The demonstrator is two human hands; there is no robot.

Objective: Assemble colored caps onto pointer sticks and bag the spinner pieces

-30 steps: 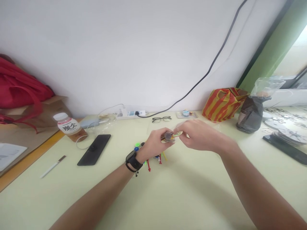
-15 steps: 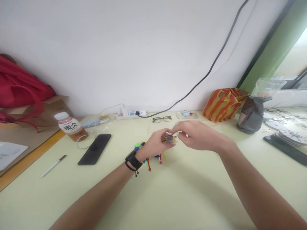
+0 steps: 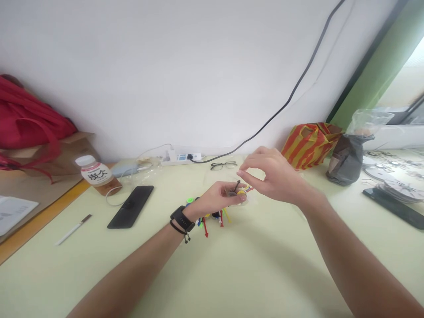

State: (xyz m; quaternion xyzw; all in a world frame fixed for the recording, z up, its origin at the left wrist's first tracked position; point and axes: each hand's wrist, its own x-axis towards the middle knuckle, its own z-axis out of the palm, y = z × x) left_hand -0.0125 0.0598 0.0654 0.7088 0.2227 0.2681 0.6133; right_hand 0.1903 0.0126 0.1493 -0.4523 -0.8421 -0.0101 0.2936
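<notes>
My left hand (image 3: 220, 195) is closed around a small round clear-and-yellow piece (image 3: 241, 194), its grip partly hiding it. From that piece a dark arrow-shaped part (image 3: 237, 184) sticks up, and thin coloured bits show at its right side. Just above the arrow tip, my right hand (image 3: 270, 174) hovers with thumb and forefinger curved toward each other, their tips close; nothing shows between them. Under my left wrist, several small plastic parts lie on the table, among them a red arrow (image 3: 206, 228), another red arrow (image 3: 221, 219) and a green piece (image 3: 190, 200).
Eyeglasses (image 3: 224, 165) and a power strip (image 3: 182, 157) lie toward the wall. At left are a phone (image 3: 130, 206), a drink bottle (image 3: 97, 176) and a pen-like tool (image 3: 73, 229). A striped bag (image 3: 308, 145), a dark bag (image 3: 347, 159) and stacked discs (image 3: 400, 190) stand at right.
My right hand has moved up, away from the piece in my left hand. The dark arrow part now stands uncovered there. My left hand has shifted slightly right.
</notes>
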